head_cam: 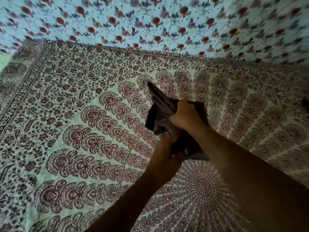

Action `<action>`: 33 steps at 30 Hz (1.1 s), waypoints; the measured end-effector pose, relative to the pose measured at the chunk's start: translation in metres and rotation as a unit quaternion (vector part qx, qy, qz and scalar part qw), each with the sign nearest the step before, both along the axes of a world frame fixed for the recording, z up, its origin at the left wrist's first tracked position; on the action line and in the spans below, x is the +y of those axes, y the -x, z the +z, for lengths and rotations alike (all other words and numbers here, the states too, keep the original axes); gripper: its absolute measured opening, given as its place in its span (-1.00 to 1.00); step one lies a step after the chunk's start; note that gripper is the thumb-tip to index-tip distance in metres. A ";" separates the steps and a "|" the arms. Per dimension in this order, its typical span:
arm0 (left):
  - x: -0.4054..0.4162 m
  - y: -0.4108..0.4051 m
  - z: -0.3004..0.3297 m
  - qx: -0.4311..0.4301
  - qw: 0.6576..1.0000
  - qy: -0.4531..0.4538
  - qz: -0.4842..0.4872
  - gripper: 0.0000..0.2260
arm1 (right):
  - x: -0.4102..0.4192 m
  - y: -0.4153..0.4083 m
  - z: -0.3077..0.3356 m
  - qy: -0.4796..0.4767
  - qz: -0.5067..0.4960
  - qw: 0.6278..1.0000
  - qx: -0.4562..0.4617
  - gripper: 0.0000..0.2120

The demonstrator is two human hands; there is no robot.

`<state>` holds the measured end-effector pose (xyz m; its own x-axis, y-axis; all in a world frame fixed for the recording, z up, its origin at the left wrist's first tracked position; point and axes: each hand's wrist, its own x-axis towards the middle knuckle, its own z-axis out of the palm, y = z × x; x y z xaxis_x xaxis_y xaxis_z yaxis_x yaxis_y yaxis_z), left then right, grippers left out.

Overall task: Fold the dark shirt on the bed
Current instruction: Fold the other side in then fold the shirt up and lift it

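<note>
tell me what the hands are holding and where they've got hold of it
Both hands grip the dark shirt, bunched up above the bedspread. The right hand clutches its upper gathered folds; the left hand holds the lower part.

Paisley-printed bedspread below a rose-patterned pale blue cloth.

Legible text, labels, brands, numbers, signs: none found. The pale green printed cotton bedspread carries only dark maroon fan-shaped and floral motifs with a patterned border, and the light blue fabric with red rose print behind it shows flowers and dots, no lettering. The crumpled dark shirt shows no readable tag or logo.
</note>
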<state>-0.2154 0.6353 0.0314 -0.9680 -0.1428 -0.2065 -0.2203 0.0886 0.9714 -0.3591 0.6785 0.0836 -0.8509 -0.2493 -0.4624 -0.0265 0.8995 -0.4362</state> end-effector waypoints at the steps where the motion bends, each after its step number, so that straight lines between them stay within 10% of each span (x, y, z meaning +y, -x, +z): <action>1: 0.003 -0.009 0.000 0.004 0.999 -0.039 0.006 -0.64 | 0.006 -0.003 0.002 0.008 -0.007 1.000 0.017 -0.74; 6: -0.008 -0.058 0.009 -0.029 0.970 -0.212 0.120 -0.75 | 0.026 -0.024 0.051 0.094 -0.066 0.991 0.065 -0.69; 11: -0.034 -0.111 0.008 -0.173 0.951 -0.198 0.164 -0.62 | 0.033 -0.084 0.124 0.215 -0.091 0.972 0.008 -0.56; 15: -0.063 -0.148 0.013 -0.191 0.879 -0.366 0.237 -0.65 | 0.038 -0.152 0.173 0.329 -0.111 0.935 -0.072 -0.72; 18: -0.081 -0.186 0.037 0.029 0.850 -0.503 0.155 -0.40 | 0.039 -0.207 0.188 0.381 -0.110 0.908 -0.135 -0.77; 21: -0.109 -0.237 0.014 0.098 0.741 -0.657 0.094 -0.25 | 0.037 -0.255 0.183 0.397 -0.120 0.891 -0.184 -0.51; 25: -0.129 -0.302 0.020 -0.028 0.858 -0.462 0.221 -0.34 | 0.031 -0.313 0.163 0.402 -0.111 0.880 -0.228 -0.70; 33: -0.197 -0.426 0.062 -0.165 0.879 -0.397 0.207 -0.26 | 0.009 -0.406 0.130 0.367 -0.159 0.891 -0.213 -0.74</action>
<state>0.2101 0.4378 0.0931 -0.7359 -0.1539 -0.6594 -0.3543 -0.7424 0.5687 0.0465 0.6872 0.2138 -0.7192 -0.3948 -0.5717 0.4876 0.2995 -0.8201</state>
